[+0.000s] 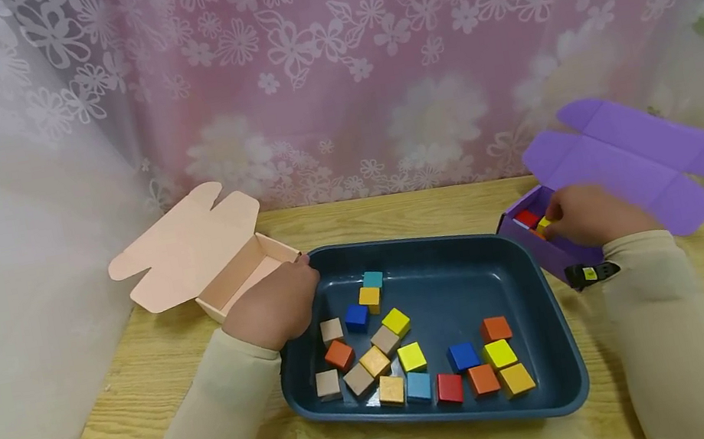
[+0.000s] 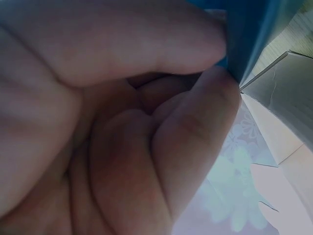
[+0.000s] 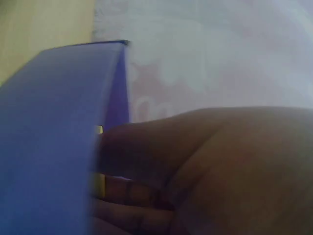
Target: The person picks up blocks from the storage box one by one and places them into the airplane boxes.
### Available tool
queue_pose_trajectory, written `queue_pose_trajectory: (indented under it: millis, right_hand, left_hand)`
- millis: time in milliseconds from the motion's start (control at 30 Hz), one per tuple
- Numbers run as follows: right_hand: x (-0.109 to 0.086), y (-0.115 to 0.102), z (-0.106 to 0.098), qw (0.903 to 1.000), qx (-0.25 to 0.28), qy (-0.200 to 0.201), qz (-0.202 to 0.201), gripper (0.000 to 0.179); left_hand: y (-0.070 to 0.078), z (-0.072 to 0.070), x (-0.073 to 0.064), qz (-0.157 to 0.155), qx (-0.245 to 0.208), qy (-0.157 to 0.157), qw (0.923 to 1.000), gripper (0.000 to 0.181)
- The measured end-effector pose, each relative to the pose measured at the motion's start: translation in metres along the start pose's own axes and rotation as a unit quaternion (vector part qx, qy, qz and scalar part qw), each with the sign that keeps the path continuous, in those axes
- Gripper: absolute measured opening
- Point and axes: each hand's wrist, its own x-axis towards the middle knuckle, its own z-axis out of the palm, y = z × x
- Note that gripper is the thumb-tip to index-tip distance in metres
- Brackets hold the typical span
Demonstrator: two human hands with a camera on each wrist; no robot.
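My left hand point(image 1: 275, 302) is at the left rim of the dark blue tray point(image 1: 442, 426), thumb and finger pinching its edge. In the left wrist view the tray wall point(image 2: 249, 39) meets the fingertips. Just behind that hand stands an open peach box point(image 1: 238, 273). Over on the right, my right hand point(image 1: 592, 214) reaches inside an open purple box point(image 1: 557, 259) and pinches a yellow block point(image 1: 543, 223) between thumb and fingers. A red block point(image 1: 526, 219) lies in that box beside it. The box wall hides part of the fingers in the right wrist view.
Several coloured blocks lie in the tray, among them a blue block point(image 1: 357, 318) and a red block point(image 1: 449, 388). The purple lid point(image 1: 635, 156) and the peach lid point(image 1: 189, 247) lean outward. A flowered curtain point(image 1: 332, 98) hangs behind the wooden table point(image 1: 165, 394).
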Motion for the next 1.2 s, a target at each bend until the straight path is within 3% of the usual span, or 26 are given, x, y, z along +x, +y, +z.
queue_pose_trajectory:
  millis: [267,500,633,767,933,1067,1200]
  right_hand:
    - [0.006,-0.003,0.005,0.9995,0.012,-0.029,0.003,0.027]
    - [0.008,-0.005,0.005,0.9995,0.012,-0.030,0.003,0.027]
    - [0.004,-0.020,-0.002,0.9999,0.015,-0.008,-0.002,0.022]
    - [-0.007,-0.056,-0.013,0.9985,-0.016,0.037,-0.037,0.024]
    - [-0.025,-0.126,-0.013,0.9900,-0.056,0.065,-0.112,0.031]
    - [-0.033,-0.179,0.006,0.9821,-0.060,0.035,-0.175,0.030]
    - [-0.031,-0.211,0.035,0.9686,-0.079,-0.019,-0.235,0.035]
  left_hand:
    - [-0.002,0.000,-0.001,-0.004,-0.007,0.002,1.0000,0.039]
    - [-0.005,0.002,0.000,-0.009,-0.014,-0.008,0.9998,0.044]
    - [-0.005,0.003,0.000,-0.008,-0.015,-0.007,0.9998,0.044]
    - [-0.006,0.003,-0.001,-0.011,-0.021,-0.009,0.9997,0.043]
    - [-0.004,0.002,-0.001,-0.010,-0.019,-0.014,0.9997,0.042]
    - [-0.003,0.002,0.001,-0.009,-0.026,-0.015,0.9995,0.044]
    - [-0.003,0.002,0.002,-0.012,-0.028,-0.015,0.9994,0.045]
